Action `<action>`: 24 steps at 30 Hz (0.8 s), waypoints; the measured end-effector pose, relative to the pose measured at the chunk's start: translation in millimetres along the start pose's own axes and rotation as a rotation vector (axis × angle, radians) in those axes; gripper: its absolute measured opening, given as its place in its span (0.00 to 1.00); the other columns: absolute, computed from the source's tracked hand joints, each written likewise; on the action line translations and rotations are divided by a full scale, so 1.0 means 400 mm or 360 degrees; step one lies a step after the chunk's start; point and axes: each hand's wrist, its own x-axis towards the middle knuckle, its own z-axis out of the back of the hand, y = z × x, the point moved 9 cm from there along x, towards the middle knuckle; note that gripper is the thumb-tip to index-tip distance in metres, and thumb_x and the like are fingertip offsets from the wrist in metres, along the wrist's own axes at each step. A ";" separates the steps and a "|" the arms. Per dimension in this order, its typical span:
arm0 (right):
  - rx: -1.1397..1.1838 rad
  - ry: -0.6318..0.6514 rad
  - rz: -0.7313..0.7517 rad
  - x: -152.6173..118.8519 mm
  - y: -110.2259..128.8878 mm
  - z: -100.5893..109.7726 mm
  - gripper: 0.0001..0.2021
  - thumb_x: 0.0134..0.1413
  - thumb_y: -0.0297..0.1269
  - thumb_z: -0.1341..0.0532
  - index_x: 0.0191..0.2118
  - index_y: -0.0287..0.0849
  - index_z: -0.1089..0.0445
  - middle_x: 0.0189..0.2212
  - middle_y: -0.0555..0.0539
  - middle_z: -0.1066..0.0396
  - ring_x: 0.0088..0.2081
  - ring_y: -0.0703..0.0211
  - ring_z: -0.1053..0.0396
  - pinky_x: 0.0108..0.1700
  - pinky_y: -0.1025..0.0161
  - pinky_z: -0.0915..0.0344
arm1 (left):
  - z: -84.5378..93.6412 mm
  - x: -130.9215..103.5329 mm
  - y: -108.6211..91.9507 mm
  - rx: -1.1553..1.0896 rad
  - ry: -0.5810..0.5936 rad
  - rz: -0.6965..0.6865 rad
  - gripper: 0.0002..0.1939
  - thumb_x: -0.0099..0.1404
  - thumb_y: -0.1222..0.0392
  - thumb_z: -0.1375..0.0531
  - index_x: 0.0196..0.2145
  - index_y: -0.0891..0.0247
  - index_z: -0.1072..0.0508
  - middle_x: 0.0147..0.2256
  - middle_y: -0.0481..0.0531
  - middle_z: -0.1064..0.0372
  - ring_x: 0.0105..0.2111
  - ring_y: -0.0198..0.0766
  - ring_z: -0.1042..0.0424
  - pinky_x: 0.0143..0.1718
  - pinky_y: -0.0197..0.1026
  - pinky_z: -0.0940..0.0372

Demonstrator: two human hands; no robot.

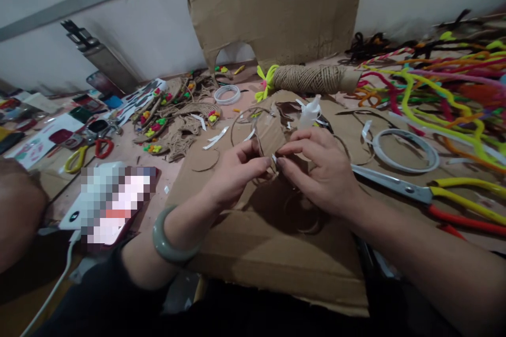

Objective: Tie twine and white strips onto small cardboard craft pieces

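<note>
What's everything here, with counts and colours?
Upright cardboard: 1, brown, back
Flat cardboard: 1, brown, centre
Twine roll: 1, tan, back
Fuzzy stems: many, multicoloured, right
Tape rolls: 2, white, right and centre
Bottle: 1, whitish, centre
Scissors: 1, yellow-red, right
Small tool: 1, yellow-red, left
Decorated twine pieces: several, tan, left
Jars: several, mixed colours, left
Strips: several, white, centre
Phone: 1, reddish, left
Corded device: 1, white, left
Bangle: 1, greenish, left wrist
Left hand: 1, bare, centre
Right hand: 1, bare, centre

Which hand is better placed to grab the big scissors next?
Probably the right hand: the scissors lie on its side, with their yellow and red handles beside the right forearm. The left hand would likely reach across. Both hands are busy at a small white strip, though.
</note>
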 end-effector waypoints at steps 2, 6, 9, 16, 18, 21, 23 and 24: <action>0.0004 0.0042 -0.0009 0.001 0.001 -0.004 0.04 0.57 0.34 0.40 0.33 0.45 0.28 0.34 0.46 0.27 0.38 0.55 0.30 0.42 0.56 0.34 | 0.003 -0.003 0.000 0.0111 -0.0024 0.0010 0.10 0.49 0.59 0.33 0.27 0.65 0.29 0.24 0.45 0.33 0.24 0.29 0.35 0.26 0.33 0.38; 0.0088 0.0145 -0.0039 0.004 0.003 -0.015 0.06 0.57 0.33 0.42 0.30 0.44 0.30 0.29 0.47 0.27 0.33 0.57 0.31 0.38 0.58 0.35 | 0.005 -0.004 -0.004 0.0223 -0.0026 -0.0007 0.08 0.50 0.60 0.35 0.25 0.65 0.31 0.22 0.44 0.34 0.22 0.29 0.36 0.25 0.34 0.40; 0.0158 0.0194 -0.0020 0.005 0.010 -0.021 0.05 0.57 0.32 0.42 0.30 0.43 0.31 0.28 0.48 0.28 0.32 0.59 0.31 0.36 0.60 0.36 | 0.000 -0.005 -0.007 0.0240 -0.0009 -0.0008 0.08 0.50 0.60 0.36 0.24 0.65 0.32 0.20 0.46 0.33 0.22 0.30 0.35 0.25 0.34 0.39; 0.0095 0.0271 -0.0088 0.004 0.010 -0.026 0.06 0.56 0.30 0.43 0.28 0.42 0.33 0.25 0.49 0.30 0.29 0.60 0.33 0.34 0.62 0.38 | -0.007 -0.014 -0.024 0.0397 -0.0019 -0.0090 0.09 0.51 0.60 0.36 0.23 0.64 0.34 0.20 0.45 0.34 0.22 0.30 0.35 0.25 0.34 0.39; 0.0111 0.0285 -0.0122 0.005 0.008 -0.026 0.06 0.55 0.29 0.43 0.28 0.42 0.32 0.25 0.49 0.30 0.29 0.61 0.33 0.33 0.62 0.39 | -0.008 -0.016 -0.024 0.0421 -0.0010 -0.0097 0.09 0.52 0.59 0.37 0.24 0.64 0.34 0.20 0.45 0.34 0.22 0.30 0.35 0.25 0.34 0.39; 0.0170 0.0291 -0.0185 0.007 0.002 -0.026 0.07 0.55 0.29 0.43 0.27 0.42 0.32 0.24 0.50 0.31 0.28 0.63 0.34 0.32 0.64 0.40 | -0.010 -0.017 -0.022 0.0434 0.0002 -0.0105 0.09 0.53 0.59 0.37 0.24 0.64 0.34 0.21 0.45 0.34 0.22 0.30 0.35 0.25 0.34 0.39; 0.0208 0.0292 -0.0229 0.007 -0.003 -0.027 0.07 0.54 0.28 0.43 0.27 0.41 0.32 0.24 0.51 0.31 0.28 0.64 0.35 0.32 0.65 0.41 | -0.010 -0.017 -0.022 0.0423 0.0006 -0.0108 0.09 0.53 0.59 0.37 0.24 0.65 0.34 0.21 0.45 0.34 0.22 0.30 0.35 0.25 0.34 0.39; 0.0228 0.0297 -0.0255 0.006 -0.006 -0.028 0.06 0.54 0.28 0.42 0.27 0.41 0.32 0.24 0.51 0.31 0.28 0.65 0.35 0.32 0.66 0.41 | -0.010 -0.016 -0.021 0.0415 0.0007 -0.0104 0.09 0.53 0.59 0.37 0.24 0.65 0.34 0.21 0.45 0.34 0.22 0.30 0.35 0.25 0.34 0.39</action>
